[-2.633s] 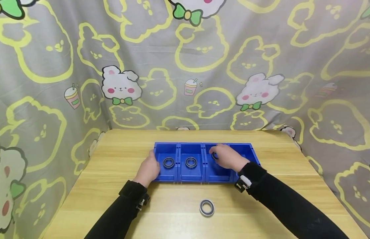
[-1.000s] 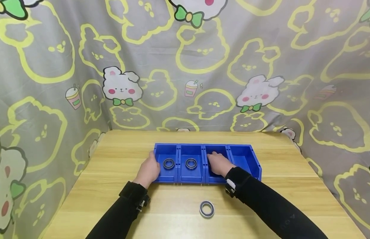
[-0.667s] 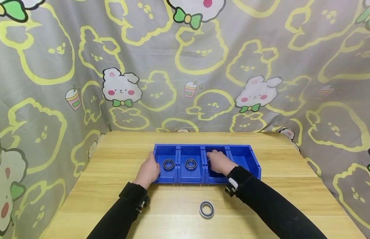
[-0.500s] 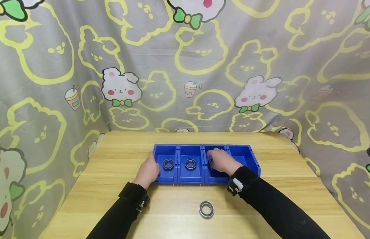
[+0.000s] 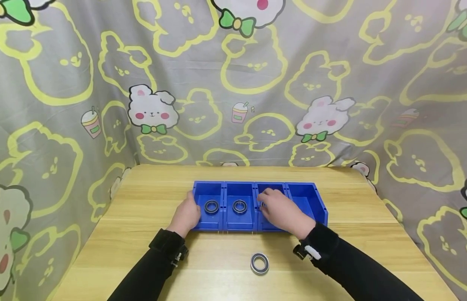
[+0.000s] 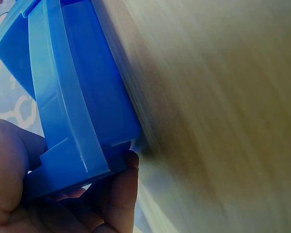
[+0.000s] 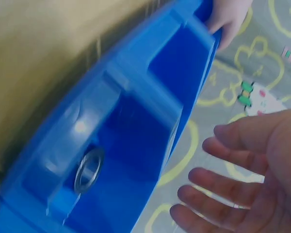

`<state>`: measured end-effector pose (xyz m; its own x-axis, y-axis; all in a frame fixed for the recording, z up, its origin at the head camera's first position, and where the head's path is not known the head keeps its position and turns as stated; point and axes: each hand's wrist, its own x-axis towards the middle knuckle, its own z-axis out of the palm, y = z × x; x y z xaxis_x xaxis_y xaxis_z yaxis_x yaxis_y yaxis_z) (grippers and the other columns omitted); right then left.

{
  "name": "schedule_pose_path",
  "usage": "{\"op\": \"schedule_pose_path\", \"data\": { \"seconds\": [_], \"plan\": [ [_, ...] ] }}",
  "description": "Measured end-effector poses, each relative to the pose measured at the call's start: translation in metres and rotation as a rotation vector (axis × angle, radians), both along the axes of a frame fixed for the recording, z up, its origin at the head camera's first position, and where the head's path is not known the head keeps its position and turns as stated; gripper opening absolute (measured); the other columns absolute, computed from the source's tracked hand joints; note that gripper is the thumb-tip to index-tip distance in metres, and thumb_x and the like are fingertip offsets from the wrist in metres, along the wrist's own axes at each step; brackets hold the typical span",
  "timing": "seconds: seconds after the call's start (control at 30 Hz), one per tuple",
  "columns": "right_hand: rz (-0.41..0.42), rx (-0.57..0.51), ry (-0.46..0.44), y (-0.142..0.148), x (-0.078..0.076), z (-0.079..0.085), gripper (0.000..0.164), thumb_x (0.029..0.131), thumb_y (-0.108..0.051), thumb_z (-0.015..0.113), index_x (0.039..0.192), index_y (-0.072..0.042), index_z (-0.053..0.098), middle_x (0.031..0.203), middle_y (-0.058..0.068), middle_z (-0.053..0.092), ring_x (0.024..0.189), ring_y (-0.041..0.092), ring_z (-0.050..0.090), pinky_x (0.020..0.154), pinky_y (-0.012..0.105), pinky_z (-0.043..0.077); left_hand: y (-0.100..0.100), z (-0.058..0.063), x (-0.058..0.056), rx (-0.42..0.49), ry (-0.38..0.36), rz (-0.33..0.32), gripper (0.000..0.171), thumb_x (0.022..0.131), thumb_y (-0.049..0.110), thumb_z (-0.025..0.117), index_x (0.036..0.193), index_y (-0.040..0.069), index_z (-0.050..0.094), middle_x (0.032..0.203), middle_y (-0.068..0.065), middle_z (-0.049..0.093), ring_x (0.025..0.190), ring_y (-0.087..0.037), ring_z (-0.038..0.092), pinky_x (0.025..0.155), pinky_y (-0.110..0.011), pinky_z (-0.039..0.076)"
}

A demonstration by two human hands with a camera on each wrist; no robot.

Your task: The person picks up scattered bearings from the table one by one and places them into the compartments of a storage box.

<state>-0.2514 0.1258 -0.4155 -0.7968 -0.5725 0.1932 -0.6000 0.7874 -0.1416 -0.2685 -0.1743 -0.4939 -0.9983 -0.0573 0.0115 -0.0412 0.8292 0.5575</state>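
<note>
My left hand point(image 5: 185, 215) grips the left end of a row of joined blue bins point(image 5: 209, 226); the left wrist view shows thumb and fingers around a blue bin wall point(image 6: 63, 97). My right hand point(image 5: 286, 213) is over the third bin, its fingers loose and holding nothing in the right wrist view. A ball bearing point(image 7: 78, 180) lies in a bin beside that hand, mostly covered by it in the head view. One bearing point(image 5: 206, 207) lies in the first bin, another bearing point(image 5: 234, 207) in the second.
A larger-looking bearing point(image 5: 253, 264) lies flat on the wooden table point(image 5: 218, 271) in front of the bins. The rightmost bin point(image 5: 303, 205) shows only its bare floor. A patterned curtain point(image 5: 203, 125) hangs behind and at both sides.
My right hand held a bearing over the third bin, lowered it inside, then let go and drew slightly up and back. My left hand has stayed on the bin's left end.
</note>
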Motion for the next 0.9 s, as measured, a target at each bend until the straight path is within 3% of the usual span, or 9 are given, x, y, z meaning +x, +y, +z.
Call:
{"op": "schedule_pose_path", "data": {
  "seconds": [0.4,0.7,0.9],
  "plan": [
    [0.236,0.071,-0.072,-0.017,0.04,-0.006,0.022,0.091,-0.021,0.074,0.112,-0.013,0.071,0.103,-0.001,0.063,0.093,0.016,0.062,0.078,0.028,0.056,0.0,0.001,0.0,-0.003,-0.004,0.002,0.053,0.099,0.009,0.048,0.143,-0.012,0.028,0.116,-0.032,0.063,0.103,-0.041,0.065,0.09,-0.054,0.052],
    [0.331,0.156,-0.254,-0.018,0.057,-0.024,0.035,0.089,-0.031,0.076,0.12,-0.018,0.069,0.116,-0.003,0.062,0.103,0.014,0.058,0.083,0.027,0.054,0.0,0.002,0.001,-0.004,-0.009,0.003,0.053,0.099,0.009,0.047,0.143,-0.013,0.027,0.115,-0.032,0.064,0.102,-0.039,0.066,0.089,-0.053,0.053],
    [0.359,0.19,-0.276,-0.015,0.06,-0.036,0.046,0.081,-0.033,0.082,0.123,-0.024,0.067,0.129,0.0,0.059,0.113,0.018,0.055,0.092,0.032,0.052,0.0,0.002,0.001,0.003,-0.021,0.007,0.055,0.099,0.01,0.047,0.145,-0.011,0.026,0.118,-0.032,0.063,0.103,-0.039,0.066,0.09,-0.053,0.052]
  ]
}}
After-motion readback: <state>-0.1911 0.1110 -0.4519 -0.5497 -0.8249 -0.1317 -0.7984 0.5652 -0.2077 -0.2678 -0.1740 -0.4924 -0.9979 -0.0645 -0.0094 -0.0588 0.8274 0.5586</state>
